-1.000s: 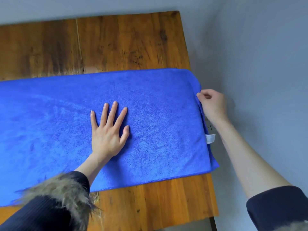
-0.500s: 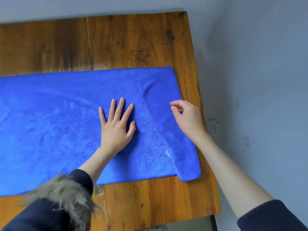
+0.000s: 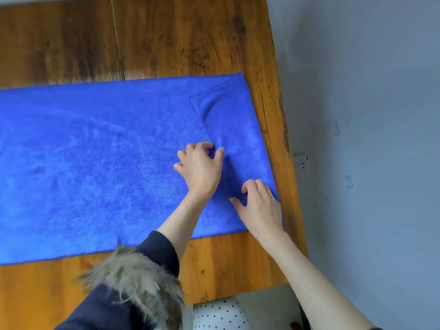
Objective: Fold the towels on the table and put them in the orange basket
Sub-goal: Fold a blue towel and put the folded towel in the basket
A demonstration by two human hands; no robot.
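Observation:
A large blue towel (image 3: 100, 158) lies spread across the wooden table (image 3: 181, 39). Its right end is folded back over itself as a narrow flap (image 3: 235, 120), with the hem running diagonally. My left hand (image 3: 200, 170) sits on that hem with fingers curled, thumb and forefinger pinching the flap's edge. My right hand (image 3: 260, 208) is lower on the same flap near the towel's front right corner, fingers curled and thumb against the cloth, gripping the hem. The orange basket is not in view.
The table's right edge (image 3: 283, 144) runs close to a grey wall (image 3: 369, 115) with a socket (image 3: 302, 161). Bare wood shows behind and in front of the towel. A polka-dot cloth (image 3: 219, 315) shows below the table's front edge.
My left hand lifted from lying flat and moved right to the flap's hem, fingers now curled. My right hand slid down toward the front corner. The overhanging towel end was folded onto the table.

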